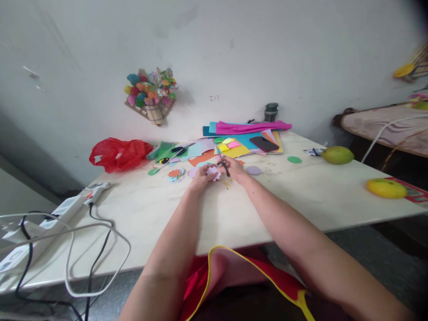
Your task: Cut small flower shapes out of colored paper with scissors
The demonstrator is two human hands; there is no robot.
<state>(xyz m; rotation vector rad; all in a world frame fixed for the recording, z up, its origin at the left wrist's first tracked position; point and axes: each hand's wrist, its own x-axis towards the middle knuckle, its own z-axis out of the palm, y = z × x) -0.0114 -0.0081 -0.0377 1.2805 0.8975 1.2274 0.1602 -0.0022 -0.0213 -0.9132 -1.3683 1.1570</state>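
Observation:
Between the fingers of my left hand (201,176) is a pale lilac paper flower (213,174) with a scalloped edge. My right hand (233,166) is closed around a pair of dark-handled scissors (225,167), whose blades point away from me, up and left. The two hands are close together over the table, with the scissors beside the flower. Small paper scraps (227,183) lie just below them. To the right of my right hand rests a lilac paper circle (253,170). Left of my left hand is a pile of cut paper shapes (176,174), orange on top.
Coloured paper sheets (200,151) and a dark phone (264,143) lie behind the hands. A red plastic bag (120,154) and a power strip (63,211) with loose cables are on the left. Two yellow-green fruits, one a mango-like fruit (337,155), sit at right.

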